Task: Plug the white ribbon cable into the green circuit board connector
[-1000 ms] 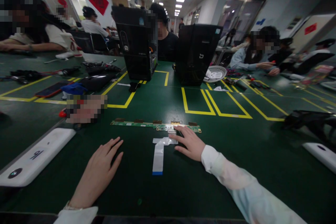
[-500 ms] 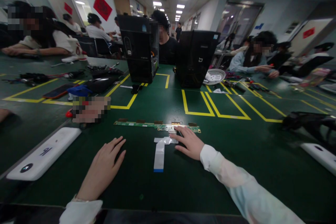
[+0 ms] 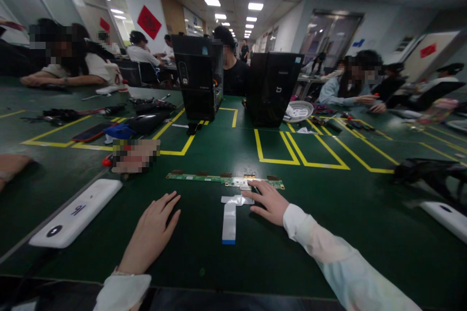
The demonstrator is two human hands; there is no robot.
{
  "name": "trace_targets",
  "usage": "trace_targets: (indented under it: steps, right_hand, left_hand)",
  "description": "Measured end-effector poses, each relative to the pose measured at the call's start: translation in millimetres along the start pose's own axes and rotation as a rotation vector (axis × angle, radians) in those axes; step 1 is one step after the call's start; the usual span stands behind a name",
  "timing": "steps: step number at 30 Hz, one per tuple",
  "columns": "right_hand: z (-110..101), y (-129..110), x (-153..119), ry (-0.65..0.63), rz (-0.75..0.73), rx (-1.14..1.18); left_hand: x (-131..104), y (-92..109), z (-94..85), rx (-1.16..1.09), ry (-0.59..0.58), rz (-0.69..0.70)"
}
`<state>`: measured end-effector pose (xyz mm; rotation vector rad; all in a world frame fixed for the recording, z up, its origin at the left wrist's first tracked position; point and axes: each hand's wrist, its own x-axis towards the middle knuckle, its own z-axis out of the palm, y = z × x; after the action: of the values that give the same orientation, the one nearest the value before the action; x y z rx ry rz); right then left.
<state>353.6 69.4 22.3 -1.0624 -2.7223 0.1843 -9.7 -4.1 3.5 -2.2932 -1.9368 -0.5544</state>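
Note:
A long, narrow green circuit board (image 3: 204, 178) lies across the table in front of me. Just nearer to me is a white flat ribbon cable (image 3: 229, 221), bent in a T shape, with a blue end towards me. My right hand (image 3: 269, 202) rests with fingers spread at the right part of the board, fingertips by its white connector and the cable's right arm. Whether the fingertips press on either is too small to tell. Left of the cable, my left hand (image 3: 151, 231) lies flat on the table, fingers stretched out and holding nothing.
A white power bank-like device (image 3: 78, 214) lies at my left. Two black computer towers (image 3: 199, 77) stand at the back, with a white basket (image 3: 299, 111) beside the right one. Tools, a blue cloth-like item (image 3: 118, 131) and co-workers surround the green table (image 3: 292, 262).
The whole view has shifted slightly, so the scene sits a little further right and lower. Both hands, the circuit board and the ribbon cable keep about the same places relative to each other.

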Motion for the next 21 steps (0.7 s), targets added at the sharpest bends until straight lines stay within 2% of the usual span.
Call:
trace_targets:
  steps: [3,6,12,16,21]
  right_hand:
    - [1,4,-17,0.026,0.005,-0.013]
    - [1,10,-45,0.058,0.034,-0.042]
    - [1,18,-137,0.112,0.215,-0.175]
    - [-4,15,-197,0.169,0.371,-0.287]
    - [-7,4,-240,0.242,0.508,-0.377]
  left_hand:
    - [0,-1,1.1,-0.004,0.001,0.001]
    - [0,-1,2.2,0.006,0.006,0.014]
    - [-1,-2,3.0,0.030,-0.015,0.017]
    - [-2,-3,3.8,0.038,-0.025,0.019]
    - [-1,-5,4.4,0.050,-0.031,0.011]
